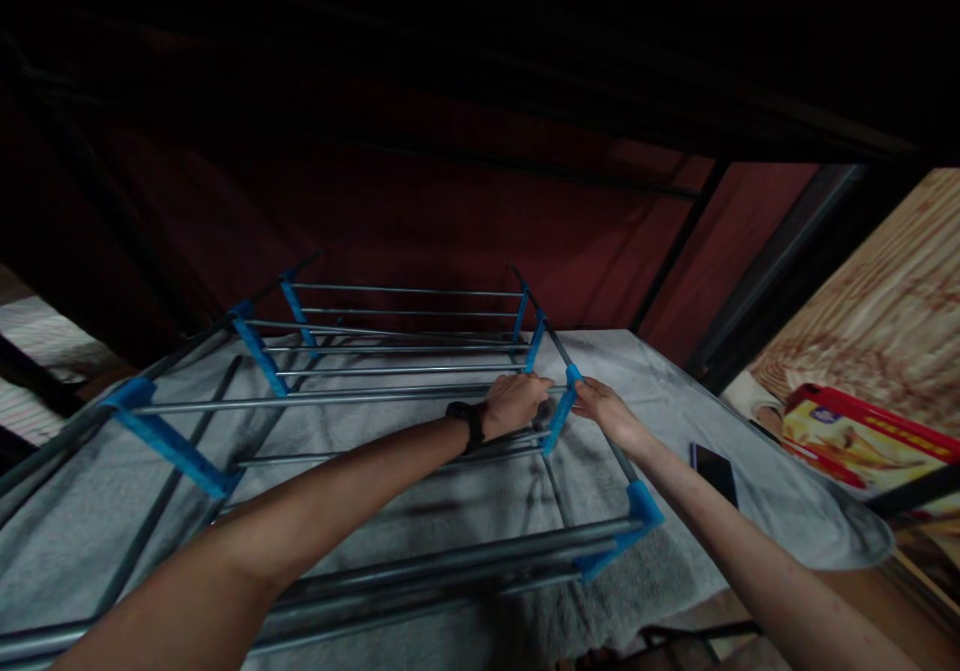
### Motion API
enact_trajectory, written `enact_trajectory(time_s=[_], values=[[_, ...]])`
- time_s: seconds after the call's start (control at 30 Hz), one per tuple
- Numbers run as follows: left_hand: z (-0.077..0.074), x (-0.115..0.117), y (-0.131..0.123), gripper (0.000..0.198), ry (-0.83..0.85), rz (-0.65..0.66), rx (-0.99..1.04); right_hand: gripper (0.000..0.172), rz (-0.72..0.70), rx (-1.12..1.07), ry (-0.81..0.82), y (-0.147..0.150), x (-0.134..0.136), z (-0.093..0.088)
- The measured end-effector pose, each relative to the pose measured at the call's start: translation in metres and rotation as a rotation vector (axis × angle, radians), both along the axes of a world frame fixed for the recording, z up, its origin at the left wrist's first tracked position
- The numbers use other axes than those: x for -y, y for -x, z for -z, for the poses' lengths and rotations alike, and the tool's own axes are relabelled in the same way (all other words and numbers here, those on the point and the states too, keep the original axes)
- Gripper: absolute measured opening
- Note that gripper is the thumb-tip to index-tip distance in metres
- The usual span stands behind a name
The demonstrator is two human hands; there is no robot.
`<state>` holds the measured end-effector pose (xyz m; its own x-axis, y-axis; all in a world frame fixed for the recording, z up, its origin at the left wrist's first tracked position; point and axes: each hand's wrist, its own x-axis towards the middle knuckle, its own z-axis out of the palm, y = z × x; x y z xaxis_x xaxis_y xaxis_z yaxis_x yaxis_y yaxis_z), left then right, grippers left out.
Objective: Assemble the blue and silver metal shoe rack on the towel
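Note:
A rack frame of grey metal tubes (315,398) and blue plastic connectors (259,356) lies across a light cloth. My left hand (517,403), with a dark watch (471,421) on its wrist, is closed around the end of a tube beside one right-hand blue connector (559,419). From the other side, my right hand (602,406) grips that same connector near its top, thumb and fingers pressed together. The tube's end is partly hidden by my left fingers. In the foreground, thicker-looking tubes meet another blue connector (626,531).
The grey-white cloth (645,381) spreads under the frame. A dark phone (714,473) lies on it at the right. Beyond its edge sits a red and yellow box (862,441). Dark red fabric (465,221) hangs behind, with dark posts (679,246) on the right.

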<state>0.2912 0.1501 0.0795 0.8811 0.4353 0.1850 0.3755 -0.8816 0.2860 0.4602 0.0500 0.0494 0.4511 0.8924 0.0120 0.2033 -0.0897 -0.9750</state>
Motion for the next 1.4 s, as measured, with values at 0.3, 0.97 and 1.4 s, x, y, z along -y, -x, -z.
enact_trajectory(time_s=[0.3,0.97,1.4], values=[[-0.003,0.003,0.002,0.032,0.061,-0.04,0.007,0.044,0.01,-0.039,0.014,0.005,0.001,-0.004],[-0.004,0.001,0.002,0.034,-0.033,0.007,0.029,0.036,0.028,-0.007,0.048,0.008,-0.003,0.0],[0.056,0.013,0.072,0.033,-0.118,0.257,-0.148,0.033,0.019,-0.224,0.012,0.018,0.02,0.036]])
